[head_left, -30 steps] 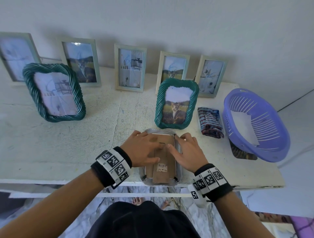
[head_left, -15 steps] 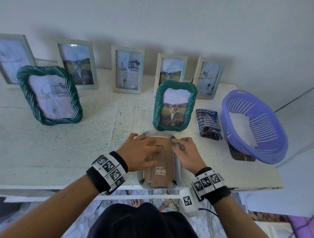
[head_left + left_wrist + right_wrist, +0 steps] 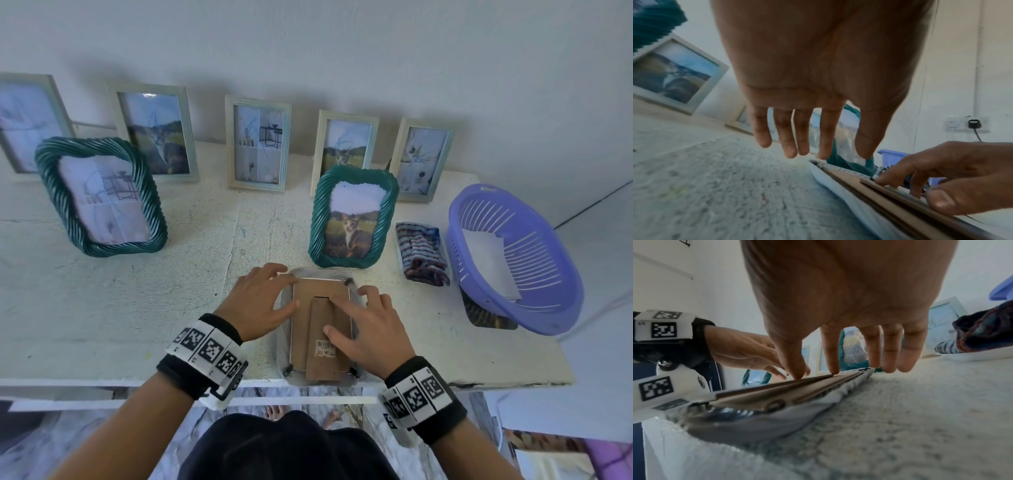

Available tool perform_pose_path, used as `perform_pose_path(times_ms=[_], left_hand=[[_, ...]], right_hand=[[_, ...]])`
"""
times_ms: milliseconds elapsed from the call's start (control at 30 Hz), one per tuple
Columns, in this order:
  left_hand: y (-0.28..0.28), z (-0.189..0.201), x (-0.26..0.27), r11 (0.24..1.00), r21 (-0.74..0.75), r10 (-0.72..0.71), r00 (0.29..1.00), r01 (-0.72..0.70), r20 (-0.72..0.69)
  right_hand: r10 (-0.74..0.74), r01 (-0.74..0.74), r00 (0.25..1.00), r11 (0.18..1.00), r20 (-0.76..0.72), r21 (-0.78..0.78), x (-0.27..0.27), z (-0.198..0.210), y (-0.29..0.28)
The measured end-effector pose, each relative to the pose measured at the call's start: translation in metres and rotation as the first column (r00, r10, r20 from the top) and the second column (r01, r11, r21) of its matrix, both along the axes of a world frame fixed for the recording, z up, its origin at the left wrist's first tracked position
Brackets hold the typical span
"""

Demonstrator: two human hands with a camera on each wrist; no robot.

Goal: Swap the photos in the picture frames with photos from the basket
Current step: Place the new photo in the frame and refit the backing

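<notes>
The face-down grey rope-edged picture frame (image 3: 320, 329), brown cardboard back up, lies at the table's (image 3: 113, 301) near edge at my 6 o'clock, presumably so I can reach its backing. My left hand (image 3: 263, 301) rests at its 9 o'clock side, fingers spread and straight, steadying it. My right hand (image 3: 370, 329) presses thumb and forefinger flat on the stand flap (image 3: 325, 339), fingers apart; the purple plastic basket (image 3: 520, 260) of photos waits at 3 o'clock.

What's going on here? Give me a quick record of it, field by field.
Frame being worked on: grey frame lying face down, brown backing up
Left hand: fingers straight, at the backing's left edge
Right hand: fingertips on the backing's stand
Basket: purple, at right, white sheet inside
Standing frames: two green rope frames, five pale ones by the wall
</notes>
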State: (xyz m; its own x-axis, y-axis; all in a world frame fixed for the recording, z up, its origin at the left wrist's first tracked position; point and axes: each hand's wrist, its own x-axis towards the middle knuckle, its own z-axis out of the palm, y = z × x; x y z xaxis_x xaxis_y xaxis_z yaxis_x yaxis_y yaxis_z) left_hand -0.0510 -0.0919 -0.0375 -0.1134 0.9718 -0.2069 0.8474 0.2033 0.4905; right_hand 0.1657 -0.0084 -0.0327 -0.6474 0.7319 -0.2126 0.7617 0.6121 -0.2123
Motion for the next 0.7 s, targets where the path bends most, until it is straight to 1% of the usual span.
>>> perform_pose_path(times_ms=[100,200,300,367,500,700], left_hand=[[0.000,-0.001,-0.004,0.996,-0.085,0.013,1.000,-0.010,0.029],[0.000,0.000,-0.003,0.995,-0.094,0.024,0.995,-0.015,0.095],[0.001,0.001,-0.004,0.994,-0.091,0.082,0.976,-0.065,0.203],[0.002,0.000,-0.006,0.991,-0.080,0.125,0.953,-0.106,0.277],[0.003,-0.001,-0.010,0.978,-0.095,0.207,0.875,-0.184,0.439],[0.005,-0.003,-0.013,0.970,-0.104,0.241,0.812,-0.220,0.531]], right_hand=[[-0.004,0.004,1.000,1.000,-0.006,0.003,0.000,-0.001,-0.001],[-0.018,0.018,0.999,1.000,-0.040,-0.018,0.000,-0.001,-0.002],[-0.024,0.022,0.998,0.999,-0.058,-0.041,0.000,-0.002,-0.003],[-0.032,0.028,0.997,0.998,-0.075,-0.053,0.000,-0.002,-0.003],[-0.042,0.033,0.994,0.995,-0.105,-0.090,0.001,-0.006,-0.005],[-0.050,0.035,0.991,0.992,-0.124,-0.120,0.001,-0.007,-0.004]])
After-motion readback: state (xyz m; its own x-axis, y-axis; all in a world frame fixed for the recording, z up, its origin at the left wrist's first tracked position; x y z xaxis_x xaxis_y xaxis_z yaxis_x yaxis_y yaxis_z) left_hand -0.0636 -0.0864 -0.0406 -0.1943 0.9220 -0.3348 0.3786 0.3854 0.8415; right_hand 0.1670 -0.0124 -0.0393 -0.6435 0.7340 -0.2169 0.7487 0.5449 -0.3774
